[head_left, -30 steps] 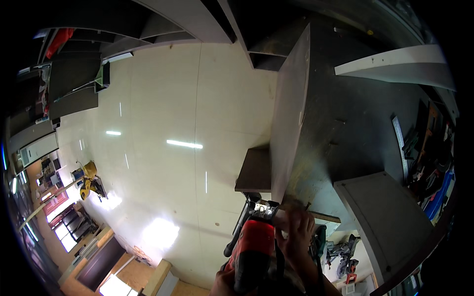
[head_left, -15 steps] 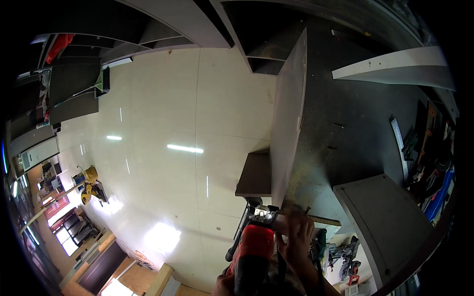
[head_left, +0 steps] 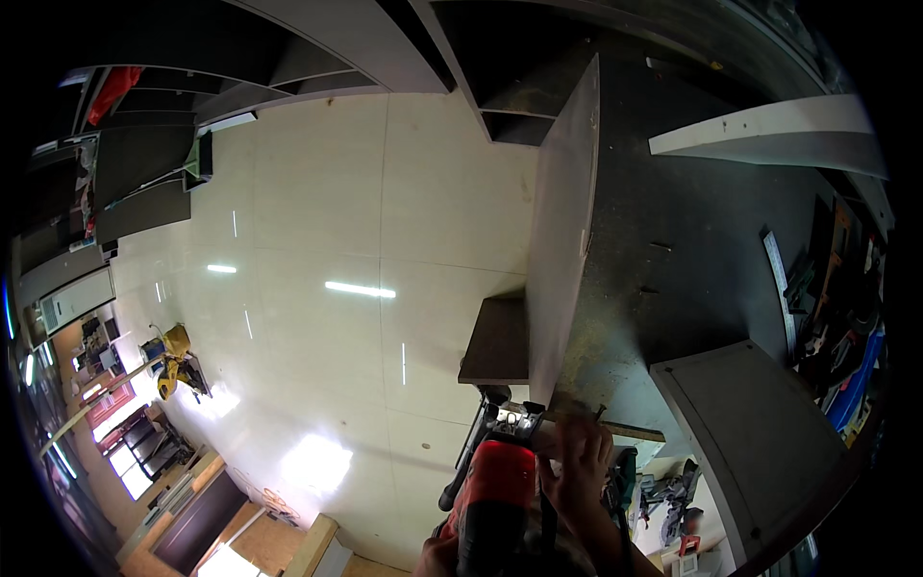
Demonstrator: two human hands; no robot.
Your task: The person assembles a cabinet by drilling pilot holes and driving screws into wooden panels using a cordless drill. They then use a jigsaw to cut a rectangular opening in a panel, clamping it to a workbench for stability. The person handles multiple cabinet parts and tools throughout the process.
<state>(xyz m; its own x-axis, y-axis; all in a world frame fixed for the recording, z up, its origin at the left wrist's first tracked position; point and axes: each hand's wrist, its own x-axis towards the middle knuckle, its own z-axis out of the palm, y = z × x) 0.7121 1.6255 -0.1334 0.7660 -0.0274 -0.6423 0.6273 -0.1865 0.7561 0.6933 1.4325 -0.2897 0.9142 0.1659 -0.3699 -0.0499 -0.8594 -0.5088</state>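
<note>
A red and black power tool (head_left: 502,486) with a shiny metal front points away from me at the lower middle. I cannot make out its exact kind. A black bar (head_left: 466,452) runs along its left side. My left hand (head_left: 438,556) grips the tool low on its left, with most of its fingers hidden. Just right of the tool's front is my right hand (head_left: 580,466), its fingers bent and drawn together. Whatever they hold is hidden. Beyond the tool, a grey panel (head_left: 561,240) stands on edge, with a dark brown block (head_left: 495,338) against its left side.
On the right, a dark worktop (head_left: 692,221) carries a grey board (head_left: 755,423), a pale-edged panel (head_left: 760,125) and a metal ruler (head_left: 777,274). Cluttered tools (head_left: 856,375) line its far right. Grey cabinets (head_left: 327,48) stand along the back; a yellow tool (head_left: 173,370) sits on the pale floor (head_left: 317,212).
</note>
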